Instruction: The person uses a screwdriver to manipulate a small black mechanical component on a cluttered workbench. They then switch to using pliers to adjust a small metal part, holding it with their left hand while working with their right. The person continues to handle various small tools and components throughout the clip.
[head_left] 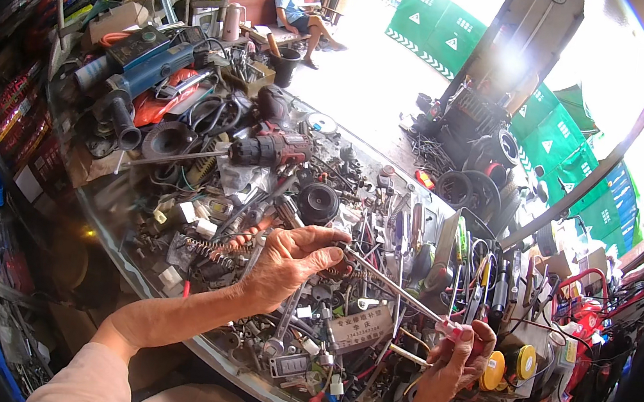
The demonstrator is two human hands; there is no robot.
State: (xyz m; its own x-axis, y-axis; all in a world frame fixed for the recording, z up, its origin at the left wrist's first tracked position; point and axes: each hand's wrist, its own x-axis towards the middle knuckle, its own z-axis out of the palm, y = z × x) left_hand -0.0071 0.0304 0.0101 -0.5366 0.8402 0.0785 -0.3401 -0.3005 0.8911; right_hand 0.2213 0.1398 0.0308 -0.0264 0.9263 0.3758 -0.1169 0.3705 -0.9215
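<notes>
My right hand (455, 364) is closed around the reddish handle of a screwdriver (400, 290), at the right of the cluttered bench. Its long metal shaft slants up and left toward my left hand (288, 264). There the thumb and forefinger pinch together at the tip of the shaft, on something small and dark that I cannot make out. Just beyond those fingers is a round black part (318, 203). A coil spring (215, 247) lies left of the left hand, and a ring spanner (275, 345) lies below it.
A red and black power drill (272, 149) with a long bit and a blue power tool (152, 65) lie at the back left. Loose parts crowd the bench (128, 255). Yellow round tins (492, 370) stand at the right. Beyond, a person (299, 10) sits on a bench.
</notes>
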